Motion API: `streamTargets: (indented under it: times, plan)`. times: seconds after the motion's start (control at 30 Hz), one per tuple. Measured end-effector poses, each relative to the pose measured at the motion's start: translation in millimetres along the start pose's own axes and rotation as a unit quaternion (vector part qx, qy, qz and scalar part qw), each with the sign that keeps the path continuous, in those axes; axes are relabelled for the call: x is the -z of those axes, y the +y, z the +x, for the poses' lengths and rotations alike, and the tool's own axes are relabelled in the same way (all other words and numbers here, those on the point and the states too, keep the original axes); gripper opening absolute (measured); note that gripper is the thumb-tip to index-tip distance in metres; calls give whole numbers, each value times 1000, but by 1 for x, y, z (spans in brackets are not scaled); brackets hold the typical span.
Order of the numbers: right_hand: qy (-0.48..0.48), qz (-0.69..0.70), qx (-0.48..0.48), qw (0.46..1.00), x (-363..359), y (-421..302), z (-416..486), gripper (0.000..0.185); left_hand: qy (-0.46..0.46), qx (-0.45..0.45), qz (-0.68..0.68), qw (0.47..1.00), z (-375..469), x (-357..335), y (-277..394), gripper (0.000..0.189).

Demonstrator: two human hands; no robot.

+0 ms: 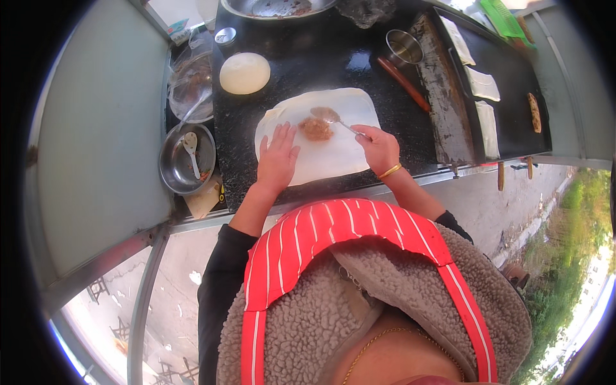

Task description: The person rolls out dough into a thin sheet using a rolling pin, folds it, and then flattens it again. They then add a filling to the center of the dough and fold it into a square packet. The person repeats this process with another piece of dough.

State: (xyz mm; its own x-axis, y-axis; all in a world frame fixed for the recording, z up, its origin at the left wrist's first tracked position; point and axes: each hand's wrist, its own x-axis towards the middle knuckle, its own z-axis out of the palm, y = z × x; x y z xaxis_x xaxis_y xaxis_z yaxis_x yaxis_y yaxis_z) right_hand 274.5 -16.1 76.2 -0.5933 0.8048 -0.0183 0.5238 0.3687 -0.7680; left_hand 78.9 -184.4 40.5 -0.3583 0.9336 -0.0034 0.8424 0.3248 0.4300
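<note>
A thin, flattened sheet of white dough [332,161] lies on the black countertop before me. Near its middle sits a small mound of brownish minced filling [315,131]. My right hand [380,148] grips the handle of a metal spoon [326,114], whose bowl rests at the upper edge of the mound. Flat on the left part of the sheet is my left hand [278,158], fingers apart and holding nothing. Behind the sheet, to the left, stands a smooth round ball of dough [244,73].
Left are a steel bowl [166,161] with a white plastic spoon [191,144] and a plastic-lined bowl of filling [190,79]. Right are a wooden rolling pin [403,84], a metal cup [404,46] and a griddle [517,110] holding several folded dough pieces [482,83]. A large steel basin [279,10] stands behind.
</note>
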Motion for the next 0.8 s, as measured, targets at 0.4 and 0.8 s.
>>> streamTargets:
  times: [0.4,0.8]
  plan:
    - [35,-83,-82,993,-7,-5,-37,25,-148,-122,181,965,41,-25,38,58]
    - [8,-70,-111,991,-11,24,-29,23,-183,-171,188,950,23,-22,30,65]
